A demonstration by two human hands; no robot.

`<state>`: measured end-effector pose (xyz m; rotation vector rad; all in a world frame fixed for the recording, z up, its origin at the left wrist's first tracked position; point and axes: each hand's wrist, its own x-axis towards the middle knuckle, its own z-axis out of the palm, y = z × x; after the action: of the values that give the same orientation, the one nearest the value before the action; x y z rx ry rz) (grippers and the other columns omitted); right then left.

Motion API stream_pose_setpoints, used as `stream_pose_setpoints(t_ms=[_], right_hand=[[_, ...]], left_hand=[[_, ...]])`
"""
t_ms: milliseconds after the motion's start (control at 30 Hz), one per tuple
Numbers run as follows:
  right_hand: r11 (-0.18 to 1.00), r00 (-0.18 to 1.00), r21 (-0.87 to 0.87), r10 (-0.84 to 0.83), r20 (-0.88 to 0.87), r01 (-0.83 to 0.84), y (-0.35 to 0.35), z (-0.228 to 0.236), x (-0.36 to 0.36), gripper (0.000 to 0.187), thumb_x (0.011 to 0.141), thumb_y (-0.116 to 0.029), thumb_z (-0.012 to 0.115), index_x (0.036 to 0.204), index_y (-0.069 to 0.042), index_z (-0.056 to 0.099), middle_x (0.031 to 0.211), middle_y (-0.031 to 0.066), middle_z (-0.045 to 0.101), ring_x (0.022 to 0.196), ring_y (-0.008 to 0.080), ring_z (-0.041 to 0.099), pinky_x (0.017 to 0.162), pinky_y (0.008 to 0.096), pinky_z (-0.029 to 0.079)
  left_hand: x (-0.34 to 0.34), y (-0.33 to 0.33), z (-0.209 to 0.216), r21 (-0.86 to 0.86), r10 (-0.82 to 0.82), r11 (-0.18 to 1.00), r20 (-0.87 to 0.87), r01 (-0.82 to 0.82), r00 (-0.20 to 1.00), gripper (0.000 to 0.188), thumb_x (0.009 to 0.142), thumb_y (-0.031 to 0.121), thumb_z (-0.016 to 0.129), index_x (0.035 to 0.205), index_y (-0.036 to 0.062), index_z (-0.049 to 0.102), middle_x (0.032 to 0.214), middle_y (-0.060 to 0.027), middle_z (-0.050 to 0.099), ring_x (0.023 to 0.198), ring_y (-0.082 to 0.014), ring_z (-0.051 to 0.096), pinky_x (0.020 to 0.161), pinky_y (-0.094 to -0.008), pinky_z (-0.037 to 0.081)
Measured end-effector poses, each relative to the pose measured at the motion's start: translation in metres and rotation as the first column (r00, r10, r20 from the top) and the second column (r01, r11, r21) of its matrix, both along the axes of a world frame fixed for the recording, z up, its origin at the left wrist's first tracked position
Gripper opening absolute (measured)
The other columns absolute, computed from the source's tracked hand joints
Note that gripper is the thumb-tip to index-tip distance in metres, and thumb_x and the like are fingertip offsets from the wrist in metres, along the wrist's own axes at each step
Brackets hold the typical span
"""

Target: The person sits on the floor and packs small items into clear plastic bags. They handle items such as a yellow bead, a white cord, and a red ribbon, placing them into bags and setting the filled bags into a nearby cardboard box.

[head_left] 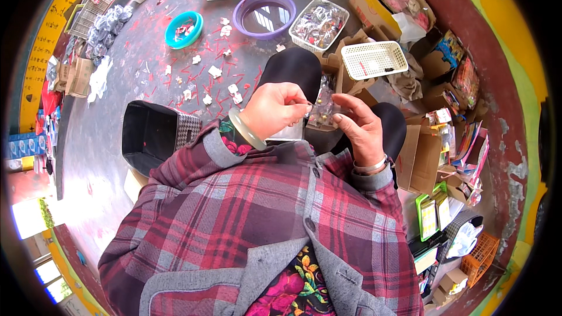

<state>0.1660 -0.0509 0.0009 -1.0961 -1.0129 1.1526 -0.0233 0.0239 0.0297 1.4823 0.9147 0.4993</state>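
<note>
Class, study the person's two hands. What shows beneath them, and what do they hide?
Clear plastic packets show between the left hand and right hand; a pale surface and black-clad knees also show. Whatever lies directly behind either hand is covered.

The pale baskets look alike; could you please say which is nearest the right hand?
The nearly empty, rightmost pale basket; others sit farther from the right hand.

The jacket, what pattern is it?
The jacket is red and grey plaid, best seen in the head view.

no legible text; tiny dark characters [38, 57] on the yellow wall band [29, 100]
</note>
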Motion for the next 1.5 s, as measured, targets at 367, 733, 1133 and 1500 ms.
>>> stream_pose_setpoints(t_ms=[367, 733, 1133, 1500], right_hand=[[0.969, 0.927, 0.246, -0.105, 0.359, 0.015, -0.002, -0.007, -0.003, 0.014, 0.075, -0.003, 0.065, 0.089, -0.003, 0.067, 0.089, 0.0088, 0.064, 0.083, 0.0180, 0.059, 0.073, 0.0268, 0.046], [0.995, 0.977, 0.077, 0.047, 0.206, -0.064, -0.001, -0.013, -0.001, 0.011, 0.082, -0.005, 0.059, 0.090, 0.002, 0.064, 0.090, 0.0090, 0.063, 0.085, 0.0156, 0.057, 0.076, 0.0253, 0.045], [0.976, 0.972, 0.069, 0.195, 0.131, -0.205, 0.001, -0.016, -0.002, 0.015, 0.082, -0.007, 0.060, 0.094, 0.002, 0.061, 0.091, 0.0091, 0.062, 0.085, 0.0151, 0.057, 0.076, 0.0259, 0.044], [0.819, 0.363, 0.435, -0.303, 0.881, -0.373, -0.001, 0.022, -0.007, 0.027, 0.065, -0.008, 0.061, 0.092, -0.011, 0.060, 0.063, -0.0013, 0.048, 0.061, 0.0162, 0.050, 0.063, 0.0300, 0.040]], left_hand=[[0.004, -0.002, -0.009, 0.101, -0.006, 0.995, -0.003, 0.006, 1.000, 0.010, 0.080, 0.009, 0.062, 0.085, 0.0003, 0.059, 0.074, 0.0001, 0.059, 0.064, -0.0090, 0.056, 0.054, -0.0217, 0.044], [0.005, -0.004, -0.014, 0.228, -0.082, 0.971, 0.052, 0.068, 0.995, 0.009, 0.078, 0.004, 0.063, 0.085, -0.0009, 0.062, 0.088, -0.0031, 0.056, 0.077, -0.0083, 0.056, 0.063, -0.0215, 0.047], [0.006, -0.006, -0.007, -0.135, -0.099, 0.986, 0.022, 0.101, 0.995, 0.010, 0.078, 0.007, 0.064, 0.077, 0.0023, 0.055, 0.069, 0.0017, 0.054, 0.060, -0.0037, 0.051, 0.053, -0.0187, 0.044], [0.009, -0.009, -0.010, 0.129, -0.078, 0.988, -0.091, 0.089, 0.993, 0.015, 0.072, 0.007, 0.064, 0.067, 0.0019, 0.051, 0.058, -0.0043, 0.051, 0.055, -0.0084, 0.048, 0.049, -0.0268, 0.039]])
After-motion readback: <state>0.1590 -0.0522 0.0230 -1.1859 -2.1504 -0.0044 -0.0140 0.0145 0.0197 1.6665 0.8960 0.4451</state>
